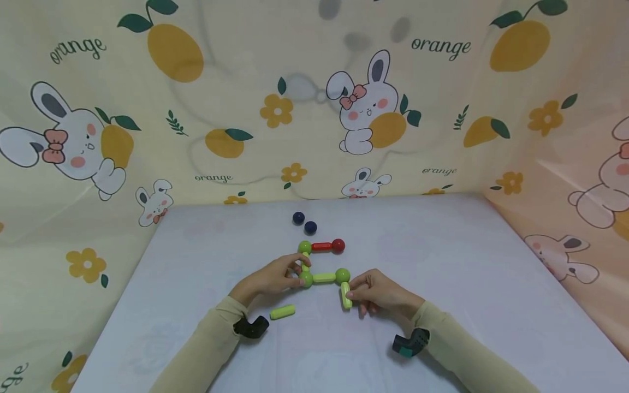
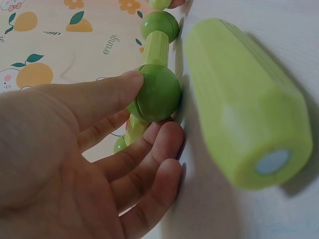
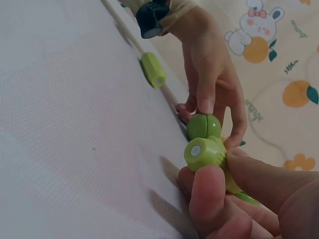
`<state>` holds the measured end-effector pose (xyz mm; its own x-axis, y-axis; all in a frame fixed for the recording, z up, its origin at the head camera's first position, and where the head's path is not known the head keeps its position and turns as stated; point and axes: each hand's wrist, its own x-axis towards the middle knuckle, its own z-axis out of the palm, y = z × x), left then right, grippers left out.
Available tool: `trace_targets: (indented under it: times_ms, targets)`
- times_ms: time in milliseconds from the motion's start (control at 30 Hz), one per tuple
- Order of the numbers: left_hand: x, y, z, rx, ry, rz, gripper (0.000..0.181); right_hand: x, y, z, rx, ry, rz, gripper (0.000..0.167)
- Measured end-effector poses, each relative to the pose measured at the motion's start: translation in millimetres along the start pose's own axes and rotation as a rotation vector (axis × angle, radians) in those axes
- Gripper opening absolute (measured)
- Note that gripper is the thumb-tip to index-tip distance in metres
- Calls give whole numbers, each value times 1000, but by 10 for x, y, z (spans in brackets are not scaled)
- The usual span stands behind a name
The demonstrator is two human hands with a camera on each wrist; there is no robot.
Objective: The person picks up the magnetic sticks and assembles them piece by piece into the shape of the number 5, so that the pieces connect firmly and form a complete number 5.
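A chain of rods and balls lies on the white table. My left hand (image 1: pixel 275 275) grips its corner, the thumb on a green ball (image 2: pixel 158 92) and the fingers around the rod above it. From that ball a light green rod (image 1: pixel 324 278) runs right to another green ball (image 1: pixel 342 275). Between thumb and fingers, my right hand (image 1: pixel 380 292) pinches a light green rod (image 1: pixel 346 295) whose far end meets this ball. At the chain's upper end, a green ball (image 1: pixel 304 247) joins a red rod (image 1: pixel 321 246) and a red ball (image 1: pixel 338 245).
A loose light green rod (image 1: pixel 282 311) lies beside the left wrist, its pale round end facing the left wrist camera. Two dark blue balls (image 1: pixel 298 218) sit beyond the chain. Behind the table (image 1: pixel 442 245) hangs a printed cloth (image 1: pixel 304 54) with rabbits and oranges.
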<state>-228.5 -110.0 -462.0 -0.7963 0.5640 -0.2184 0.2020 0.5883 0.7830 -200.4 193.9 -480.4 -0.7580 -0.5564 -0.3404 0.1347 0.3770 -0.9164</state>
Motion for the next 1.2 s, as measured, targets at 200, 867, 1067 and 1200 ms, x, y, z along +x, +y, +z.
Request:
trace_targets:
  times_ms: [200, 867, 1067, 1200]
  targets:
    - [-4, 2, 4, 2, -3, 12, 37, -14, -12, 6, -25, -6, -23, 31]
    - [-8, 27, -15, 0, -4, 20, 37, 23, 2, -11, -24, 6, -12, 31]
    - [-2, 9, 2, 9, -2, 5, 37, 23, 4, 3, 1, 14, 27, 32]
    - [-4, 12, -4, 11, 0, -1, 37, 25, -5, -6, 1, 15, 28, 33]
